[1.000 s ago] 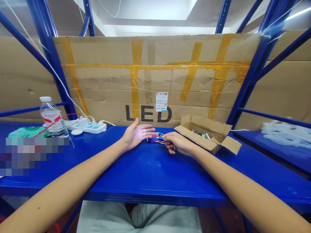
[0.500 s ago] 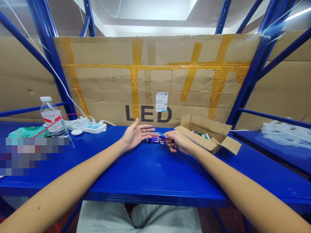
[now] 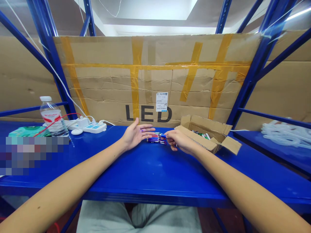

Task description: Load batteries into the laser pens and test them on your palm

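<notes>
A blue metallic pen (image 3: 162,135) is pinched between the thumb and fingers of my right hand (image 3: 181,141), its tip pointing left. My left hand (image 3: 136,134) is held open, palm turned toward the pen, with fingers stretched out to the right. A small purple glow (image 3: 142,131) shows on its fingers. Below and between the hands, several shiny pens (image 3: 153,140) in blue, red and purple lie side by side on the blue tabletop (image 3: 150,174). My left fingertips and the right hand partly cover the row.
An open cardboard box (image 3: 213,149) holding small green and silver items stands right of my right hand. At left are a water bottle (image 3: 54,119), a white power strip (image 3: 94,127) and a green packet (image 3: 29,131). A large cardboard panel (image 3: 111,87) rises behind, between blue posts.
A purple glow now shows on my left fingers. My right hand has shifted very slightly with the pen; otherwise the hands and things are in about the same places.
</notes>
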Demonstrator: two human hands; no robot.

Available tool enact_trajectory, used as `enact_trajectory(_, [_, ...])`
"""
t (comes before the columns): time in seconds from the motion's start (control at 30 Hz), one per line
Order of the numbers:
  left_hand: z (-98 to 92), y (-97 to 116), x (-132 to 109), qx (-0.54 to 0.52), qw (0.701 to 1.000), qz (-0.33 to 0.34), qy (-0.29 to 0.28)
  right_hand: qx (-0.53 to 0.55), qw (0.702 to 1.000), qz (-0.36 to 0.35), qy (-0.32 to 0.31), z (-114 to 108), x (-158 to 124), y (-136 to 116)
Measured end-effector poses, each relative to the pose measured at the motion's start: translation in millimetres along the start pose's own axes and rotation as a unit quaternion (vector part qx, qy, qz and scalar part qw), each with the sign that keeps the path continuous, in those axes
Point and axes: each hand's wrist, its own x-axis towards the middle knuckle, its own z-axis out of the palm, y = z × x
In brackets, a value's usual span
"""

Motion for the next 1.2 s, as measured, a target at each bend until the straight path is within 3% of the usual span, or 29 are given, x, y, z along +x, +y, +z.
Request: enact_trajectory(1.2, [-3.0,-1.0,1.1,0.002,1.0,0.006,-0.015,-0.06,0.998,-0.016,0.001,-1.3,4.6,9.2])
